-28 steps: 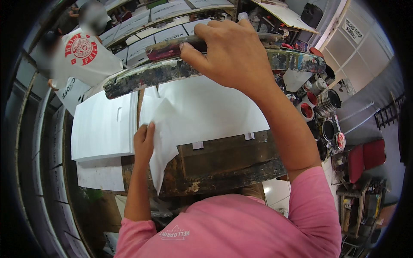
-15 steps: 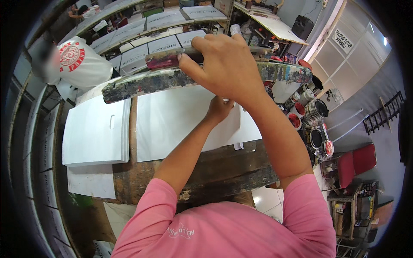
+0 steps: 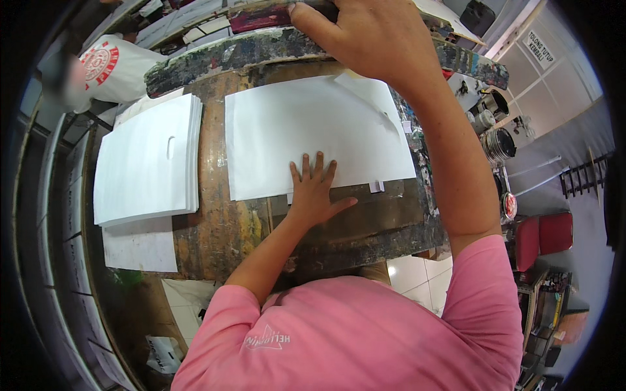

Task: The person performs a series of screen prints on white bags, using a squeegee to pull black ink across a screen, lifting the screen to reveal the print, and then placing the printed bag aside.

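Note:
My left hand lies flat with fingers spread across the near edge of a flat white bag. The bag rests on the stained wooden printing board, its far right part loosely folded and wrinkled. Small white tabs stick out at its near edge. Above the far side, my right hand is closed on a raised, paint-crusted screen-printing frame; its fingertips go out of view at the top. A squeegee-like bar with a magenta end lies against the frame, beside my right thumb.
Left of the bag stands a stack of white bags with a handle slot, over another white sheet. A person in a white shirt is at the far left. Paint tins and a red chair are on the right.
My left hand has come from the bag's far right side to its near edge, and its fingers are now spread flat. My right hand still holds the frame up. The view has shifted.

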Demonstrator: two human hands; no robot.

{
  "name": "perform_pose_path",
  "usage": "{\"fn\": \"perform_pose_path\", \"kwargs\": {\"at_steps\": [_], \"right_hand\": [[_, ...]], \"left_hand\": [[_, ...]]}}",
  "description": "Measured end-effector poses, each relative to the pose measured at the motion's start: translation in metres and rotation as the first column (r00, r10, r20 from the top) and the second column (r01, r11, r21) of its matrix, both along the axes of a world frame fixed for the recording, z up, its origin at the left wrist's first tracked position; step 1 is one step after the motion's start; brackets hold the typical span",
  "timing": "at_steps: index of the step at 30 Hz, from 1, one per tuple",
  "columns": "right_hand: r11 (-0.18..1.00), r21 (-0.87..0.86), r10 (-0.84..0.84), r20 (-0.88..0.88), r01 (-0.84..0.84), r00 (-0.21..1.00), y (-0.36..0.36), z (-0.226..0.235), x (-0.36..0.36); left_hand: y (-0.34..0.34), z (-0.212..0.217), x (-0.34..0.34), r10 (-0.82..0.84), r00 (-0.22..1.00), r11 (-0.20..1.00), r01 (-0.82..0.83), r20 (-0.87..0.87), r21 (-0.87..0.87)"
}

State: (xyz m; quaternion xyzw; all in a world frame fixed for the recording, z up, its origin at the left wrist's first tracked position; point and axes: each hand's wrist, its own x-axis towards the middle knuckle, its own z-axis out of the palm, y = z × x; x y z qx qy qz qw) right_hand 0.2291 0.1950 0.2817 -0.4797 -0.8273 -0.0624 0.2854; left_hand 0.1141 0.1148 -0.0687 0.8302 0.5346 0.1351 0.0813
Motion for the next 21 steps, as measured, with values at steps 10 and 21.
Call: {"fn": "perform_pose_path", "kwargs": {"at_steps": [10, 21], "right_hand": [[0.994, -0.026, -0.101, 0.114, 0.105, 0.988, 0.001, -0.003, -0.006], [0.998, 0.012, -0.067, 0.12, 0.066, 0.99, 0.007, -0.011, -0.005]], "left_hand": [[-0.01, -0.009, 0.016, 0.01, 0.998, 0.992, -0.018, 0.067, 0.123], [-0.011, -0.003, 0.019, 0.017, 0.999, 0.994, -0.02, 0.031, 0.108]]}}
